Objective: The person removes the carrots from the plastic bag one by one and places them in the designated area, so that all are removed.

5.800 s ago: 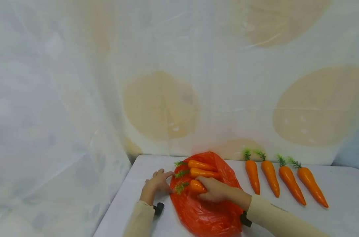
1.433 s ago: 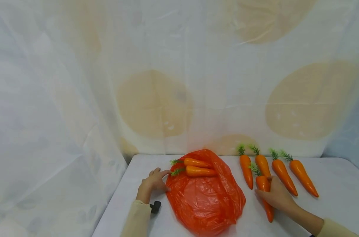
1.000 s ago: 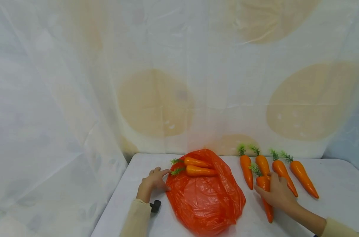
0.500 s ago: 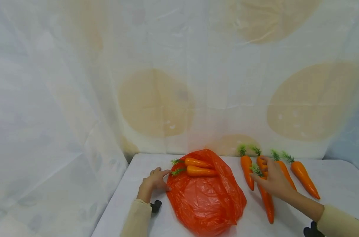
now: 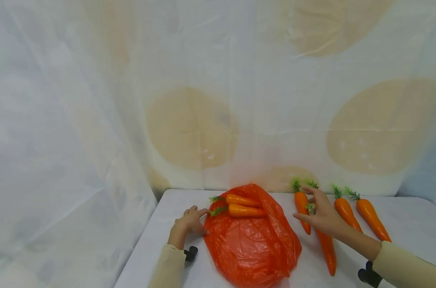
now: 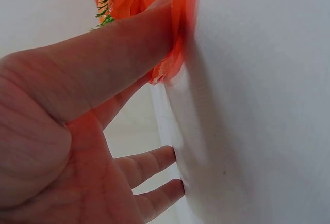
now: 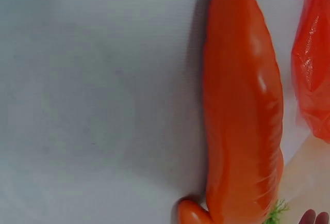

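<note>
My left hand (image 5: 189, 224) is at the left edge of a red plastic bag (image 5: 254, 248), thumb and index finger spread apart at its rim. In the left wrist view the thumb (image 6: 87, 64) reaches behind the red film, and two other fingertips touch the white table. Two carrots (image 5: 245, 211) with green tops lie on the bag. My right hand (image 5: 324, 214) hovers with fingers spread, holding nothing, around the leftmost carrot (image 5: 301, 202) of the right-hand row. Below the palm lies a loose carrot (image 7: 242, 100), its upper part hidden by the hand in the head view.
To the right of my right hand, two more carrots, one inner (image 5: 347, 214) and one outer (image 5: 373, 218), lie side by side. Another carrot's leafy top (image 5: 313, 184) shows behind the hand. A pale patterned curtain (image 5: 275, 100) hangs behind the table (image 5: 416, 224).
My right hand first gripped a carrot over the bag, later put it beside the row on the right. It has since let go and moved left and away. The left hand stays in place.
</note>
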A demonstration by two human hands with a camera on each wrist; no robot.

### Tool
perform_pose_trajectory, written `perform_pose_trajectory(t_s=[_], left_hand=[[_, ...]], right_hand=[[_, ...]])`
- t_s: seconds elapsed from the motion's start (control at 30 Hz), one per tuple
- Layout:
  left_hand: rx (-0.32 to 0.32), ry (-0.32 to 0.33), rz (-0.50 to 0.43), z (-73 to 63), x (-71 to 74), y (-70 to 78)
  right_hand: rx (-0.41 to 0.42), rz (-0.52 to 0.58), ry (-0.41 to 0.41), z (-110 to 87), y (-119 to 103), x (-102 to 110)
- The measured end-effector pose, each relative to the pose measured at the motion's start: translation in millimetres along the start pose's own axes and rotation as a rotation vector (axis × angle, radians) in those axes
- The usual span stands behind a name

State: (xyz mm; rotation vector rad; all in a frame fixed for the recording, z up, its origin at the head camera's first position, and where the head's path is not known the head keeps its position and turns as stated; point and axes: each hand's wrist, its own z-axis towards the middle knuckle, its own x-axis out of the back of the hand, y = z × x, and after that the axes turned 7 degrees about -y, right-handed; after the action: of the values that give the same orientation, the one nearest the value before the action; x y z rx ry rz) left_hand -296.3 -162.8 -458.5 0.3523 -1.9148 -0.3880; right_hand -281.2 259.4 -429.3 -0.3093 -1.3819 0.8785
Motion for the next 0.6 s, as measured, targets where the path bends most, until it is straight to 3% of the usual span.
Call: perform_pose_trajectory(t_s=[0.4,0.6], left_hand=[[-0.006,-0.012,0.015,2.8,-3.7,-0.8],[0.0,-0.002,0.018,1.0,1.6,0.5]], right_hand=[[0.07,0.021,-0.05,19.7,-21,-16],[0.115,0.051,-0.057,35.3,-33,-27]])
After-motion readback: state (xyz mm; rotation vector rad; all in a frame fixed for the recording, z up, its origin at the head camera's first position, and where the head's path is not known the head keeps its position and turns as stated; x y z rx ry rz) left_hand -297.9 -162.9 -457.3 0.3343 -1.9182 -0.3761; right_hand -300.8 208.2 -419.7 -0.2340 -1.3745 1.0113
